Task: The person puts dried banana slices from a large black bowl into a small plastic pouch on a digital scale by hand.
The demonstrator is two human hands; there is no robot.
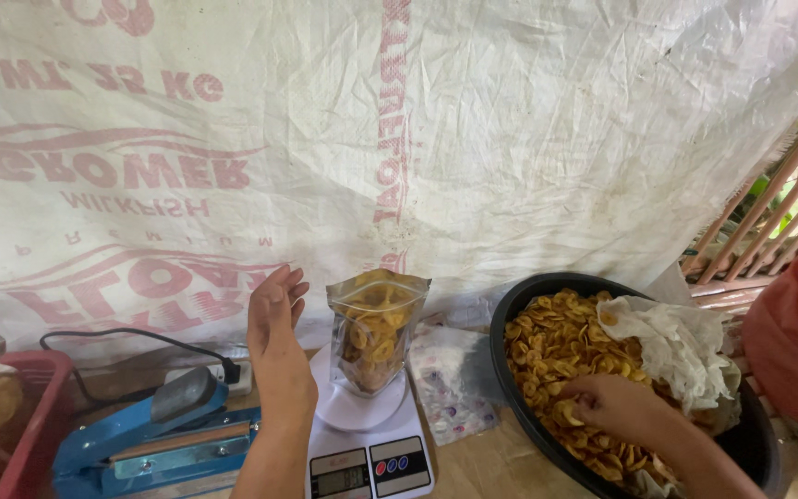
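A clear pouch of banana chips (376,334) stands upright on the white kitchen scale (367,434), left hand (274,319) open beside it, steadying nothing, while the right hand (607,407) closes on chips in the black basin (510,319).

One camera on the person's head looks forward and down, close over the desk (473,471), facing a hanging sheet (510,139).

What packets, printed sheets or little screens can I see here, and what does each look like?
Clear plastic bag: upright on the scale's round platform, part full of yellow chips, beside the left hand.
White scale: bottom centre, small grey screen, coloured buttons.
White sack sheet: hung behind, faded red print.
Patterned plastic packet: flat, between scale and black basin, which the right hand reaches into.
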